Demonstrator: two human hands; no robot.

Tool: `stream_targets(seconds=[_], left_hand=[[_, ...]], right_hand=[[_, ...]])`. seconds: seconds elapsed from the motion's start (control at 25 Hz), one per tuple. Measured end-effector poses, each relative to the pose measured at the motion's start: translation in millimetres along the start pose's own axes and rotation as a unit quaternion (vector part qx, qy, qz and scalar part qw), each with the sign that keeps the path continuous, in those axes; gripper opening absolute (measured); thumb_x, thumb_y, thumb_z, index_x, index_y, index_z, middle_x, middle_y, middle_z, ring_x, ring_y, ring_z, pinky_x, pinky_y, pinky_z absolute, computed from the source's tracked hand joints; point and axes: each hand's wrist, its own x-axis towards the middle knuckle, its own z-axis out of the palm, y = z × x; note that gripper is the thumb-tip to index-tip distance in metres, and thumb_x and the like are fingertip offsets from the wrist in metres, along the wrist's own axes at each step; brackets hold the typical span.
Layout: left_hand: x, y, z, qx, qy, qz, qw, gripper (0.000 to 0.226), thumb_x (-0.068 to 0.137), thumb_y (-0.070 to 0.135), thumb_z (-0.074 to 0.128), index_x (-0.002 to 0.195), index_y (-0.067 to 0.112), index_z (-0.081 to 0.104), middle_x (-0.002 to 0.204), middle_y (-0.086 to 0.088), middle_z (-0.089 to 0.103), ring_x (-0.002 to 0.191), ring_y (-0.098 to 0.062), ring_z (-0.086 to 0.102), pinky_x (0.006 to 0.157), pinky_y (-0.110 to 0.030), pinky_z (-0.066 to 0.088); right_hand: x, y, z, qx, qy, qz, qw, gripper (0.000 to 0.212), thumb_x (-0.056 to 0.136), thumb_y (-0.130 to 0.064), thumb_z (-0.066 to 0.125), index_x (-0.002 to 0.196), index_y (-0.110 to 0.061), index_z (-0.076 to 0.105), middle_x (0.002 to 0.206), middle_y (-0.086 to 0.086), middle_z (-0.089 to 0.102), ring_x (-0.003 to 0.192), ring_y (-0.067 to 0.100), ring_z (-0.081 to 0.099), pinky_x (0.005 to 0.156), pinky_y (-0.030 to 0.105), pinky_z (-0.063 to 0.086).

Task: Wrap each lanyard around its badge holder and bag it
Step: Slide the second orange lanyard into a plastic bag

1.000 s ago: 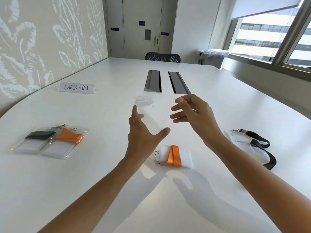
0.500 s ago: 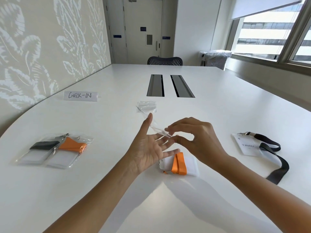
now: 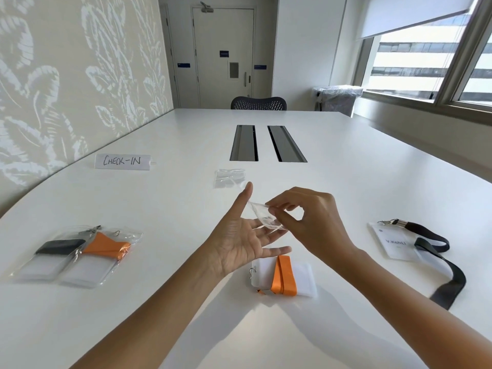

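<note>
Pinching a clear bag [image 3: 267, 221] between thumb and fingertips, the right hand [image 3: 316, 225] kept a narrow grip on the plastic above the surface [image 3: 186, 209]. The left hand [image 3: 237, 243] was palm-up beside it, fingers straight and spread, seemingly touching the bag but gripping nothing. The step looked like opening the bag's mouth. Just below both hands lay the wrapped badge holder [image 3: 303, 280], its orange lanyard [image 3: 283, 278] wound around it, unbagged. Next, the two layers would need parting, then the bundle sliding in without loosening its wrap. Two bagged sets [image 3: 77, 257] sat at left; a black lanyard [image 3: 436, 251] waited unwrapped at right.
</note>
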Motion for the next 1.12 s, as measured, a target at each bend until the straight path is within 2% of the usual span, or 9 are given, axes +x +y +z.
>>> stream_targets(seconds=[0.16, 0.36, 0.52, 0.72, 0.8, 0.84, 0.96, 1.04, 1.12], left_hand=[[4, 0, 0, -0.002, -0.018, 0.0, 1.0, 0.094, 0.062, 0.055, 0.078, 0.128, -0.005, 0.047, 0.118, -0.021, 0.064, 0.114, -0.032, 0.062, 0.098, -0.065, 0.041], [6, 0, -2, 0.009, -0.005, -0.004, 1.0, 0.095, 0.064, 0.051, 0.078, 0.129, -0.008, 0.042, 0.125, -0.024, 0.061, 0.113, -0.032, 0.063, 0.091, -0.063, 0.048], [7, 1, -4, 0.013, 0.01, -0.005, 1.0, 0.09, 0.071, 0.05, 0.074, 0.131, -0.007, 0.039, 0.124, -0.025, 0.062, 0.111, -0.033, 0.064, 0.092, -0.062, 0.047], [5, 8, -8, 0.032, 0.046, 0.016, 0.998, 0.082, 0.072, 0.047, 0.074, 0.128, -0.006, 0.045, 0.121, -0.024, 0.063, 0.111, -0.032, 0.064, 0.095, -0.057, 0.048], [4, 16, -11, 0.029, 0.059, 0.032, 0.997, 0.083, 0.07, 0.048, 0.074, 0.128, -0.005, 0.048, 0.117, -0.021, 0.064, 0.112, -0.031, 0.064, 0.096, -0.055, 0.048], [3, 20, -13, 0.031, 0.065, 0.04, 0.997, 0.084, 0.069, 0.049, 0.074, 0.128, -0.004, 0.049, 0.116, -0.019, 0.064, 0.112, -0.03, 0.064, 0.096, -0.054, 0.048], [1, 27, -17, 0.03, 0.072, 0.054, 0.995, 0.083, 0.071, 0.05, 0.071, 0.129, -0.004, 0.049, 0.114, -0.016, 0.063, 0.108, -0.027, 0.065, 0.099, -0.051, 0.047], [1, 28, -18, 0.026, 0.077, 0.058, 0.995, 0.081, 0.072, 0.049, 0.071, 0.128, -0.004, 0.048, 0.113, -0.016, 0.063, 0.106, -0.026, 0.066, 0.1, -0.05, 0.047], [0, 28, -17, 0.026, 0.086, 0.059, 0.994, 0.081, 0.071, 0.048, 0.072, 0.128, -0.004, 0.048, 0.112, -0.016, 0.064, 0.104, -0.026, 0.067, 0.099, -0.048, 0.048]], right_hand=[[-1, 0, 2, -0.001, 0.019, 0.006, 1.0, 0.009, 0.08, -0.001, 0.074, 0.083, -0.01, 0.074, 0.074, -0.003, 0.069, 0.064, 0.011, 0.065, 0.063, 0.025, 0.054], [-1, 4, 4, -0.016, 0.053, 0.034, 0.998, 0.007, 0.08, 0.0, 0.073, 0.083, -0.006, 0.075, 0.074, -0.002, 0.069, 0.059, 0.011, 0.064, 0.061, 0.025, 0.053], [-2, 3, 6, -0.027, 0.043, 0.036, 0.998, 0.007, 0.08, 0.0, 0.073, 0.083, -0.006, 0.075, 0.075, -0.001, 0.069, 0.059, 0.01, 0.062, 0.06, 0.022, 0.052], [-1, 6, -5, -0.002, 0.03, 0.107, 0.994, 0.012, 0.083, -0.018, 0.076, 0.094, -0.016, 0.072, 0.085, -0.009, 0.07, 0.067, 0.005, 0.064, 0.063, 0.014, 0.05], [1, 15, -14, -0.017, -0.037, 0.183, 0.982, 0.016, 0.082, -0.022, 0.077, 0.096, -0.021, 0.069, 0.082, -0.011, 0.069, 0.069, 0.004, 0.064, 0.064, 0.017, 0.05], [0, 20, -18, -0.03, -0.111, 0.224, 0.968, 0.02, 0.08, -0.024, 0.078, 0.097, -0.022, 0.068, 0.083, -0.01, 0.068, 0.071, 0.005, 0.064, 0.066, 0.02, 0.051], [-7, 26, -19, -0.057, -0.366, 0.289, 0.883, 0.045, 0.075, -0.035, 0.082, 0.114, -0.024, 0.063, 0.101, -0.008, 0.065, 0.093, 0.012, 0.062, 0.083, 0.027, 0.053], [-14, 25, -11, -0.057, -0.438, 0.269, 0.856, 0.058, 0.074, -0.039, 0.082, 0.124, -0.024, 0.057, 0.11, -0.009, 0.06, 0.105, 0.013, 0.056, 0.092, 0.03, 0.049], [-16, 24, -6, -0.049, -0.451, 0.254, 0.854, 0.057, 0.074, -0.039, 0.082, 0.124, -0.023, 0.058, 0.113, -0.008, 0.059, 0.106, 0.012, 0.052, 0.094, 0.029, 0.046]])
